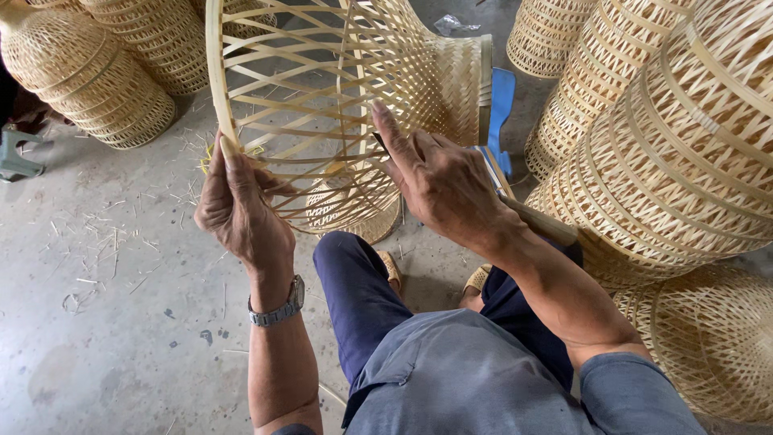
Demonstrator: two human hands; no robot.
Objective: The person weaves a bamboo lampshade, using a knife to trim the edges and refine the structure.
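above the person's knees, an open-weave bamboo basket is tilting with its round rim toward the camera. the left hand is gripping the rim's lower left edge, thumb lying along the outside of the hoop and fingers curling in behind the strips. the right hand is pressing against the lattice at the lower right, index finger stretching up along a strip while the other fingers are closing on a dark, slim tool whose kind i cannot tell. a wristwatch is sitting on the left wrist. finished woven baskets are standing stacked at the right and more at the upper left; whether anything is lying inside them i cannot tell. bamboo scraps are littering the concrete floor.
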